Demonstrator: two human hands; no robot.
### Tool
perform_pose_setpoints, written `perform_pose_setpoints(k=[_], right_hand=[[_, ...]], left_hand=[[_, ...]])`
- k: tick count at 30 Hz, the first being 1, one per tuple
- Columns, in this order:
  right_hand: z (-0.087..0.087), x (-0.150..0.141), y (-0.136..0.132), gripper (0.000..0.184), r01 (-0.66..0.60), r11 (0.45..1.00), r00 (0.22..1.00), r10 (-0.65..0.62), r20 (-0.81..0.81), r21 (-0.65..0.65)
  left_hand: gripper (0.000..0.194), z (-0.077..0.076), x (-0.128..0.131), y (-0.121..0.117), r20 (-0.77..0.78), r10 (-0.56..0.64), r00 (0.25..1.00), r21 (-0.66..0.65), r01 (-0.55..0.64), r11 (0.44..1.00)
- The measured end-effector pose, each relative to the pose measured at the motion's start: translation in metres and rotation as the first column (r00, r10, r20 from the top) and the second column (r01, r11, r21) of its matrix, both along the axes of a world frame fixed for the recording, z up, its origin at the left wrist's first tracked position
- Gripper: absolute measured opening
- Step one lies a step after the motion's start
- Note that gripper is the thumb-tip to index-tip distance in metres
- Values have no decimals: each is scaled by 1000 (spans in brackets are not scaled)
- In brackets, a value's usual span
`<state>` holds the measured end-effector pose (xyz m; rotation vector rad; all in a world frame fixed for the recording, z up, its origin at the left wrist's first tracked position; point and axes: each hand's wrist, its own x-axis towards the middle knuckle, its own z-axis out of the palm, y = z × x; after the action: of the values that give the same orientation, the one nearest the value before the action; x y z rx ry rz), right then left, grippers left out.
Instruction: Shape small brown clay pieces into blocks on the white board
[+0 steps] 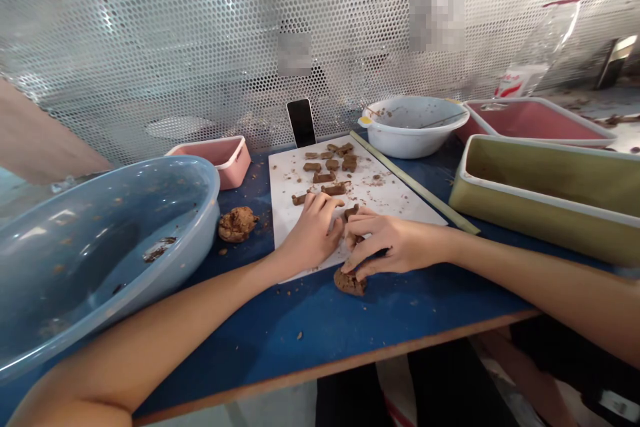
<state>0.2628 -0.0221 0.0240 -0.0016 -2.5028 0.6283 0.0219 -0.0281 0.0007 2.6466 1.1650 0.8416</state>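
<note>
- Head cam: my L hand [311, 235] is low over the white board [283, 177], fingers loosely bent at the near brown pieces; can't tell if it grips one. Prob. there to steady or feel them.
- R hand [395, 240] reaches in from the other side, fingertips on top of the brown lump [351, 283] at the board's near edge; can't tell if that's a real pinch or just contact. Lump prob. sits there for short reach.
- Small brown pieces [324, 177] lie on the board, mostly beyond my hands, spaced apart or in loose clusters, prob. so they don't stick.
- 2nd lump [237, 224] is on the blue table [400, 320] btwn board & blue basin [203, 180], prob. parked out of the way.
- Pale stick [415, 183] runs along the board's R side; phone [301, 123] stands at the far edge, prob. for easy viewing.
</note>
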Motion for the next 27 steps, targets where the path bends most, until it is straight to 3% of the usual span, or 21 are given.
perform_pose_setpoints(k=[9,12,15,21,25,27], right_hand=[[3,0,-7,14,94,995,996,-94,-8,37],[10,2,-10,14,197,980,980,-197,-24,-17],[14,9,-3,16,303,953,951,-301,-66,25],[8,34,40,23,636,766,772,-631,-79,89],[-5,46,64,24,758,645,633,-763,129,94],[-9,48,69,29,767,632,604,-770,204,115]], left_hand=[[23,-2,-2,2,1,-28,1000,18,28,999],[16,-1,-2,2,2,-37,999,11,37,999],[12,1,-1,1,-10,-24,1000,-4,24,1000],[22,11,1,-7,209,-92,974,37,86,996],[21,17,0,-17,239,-339,910,34,341,940],[19,18,0,-20,193,-466,864,25,470,882]])
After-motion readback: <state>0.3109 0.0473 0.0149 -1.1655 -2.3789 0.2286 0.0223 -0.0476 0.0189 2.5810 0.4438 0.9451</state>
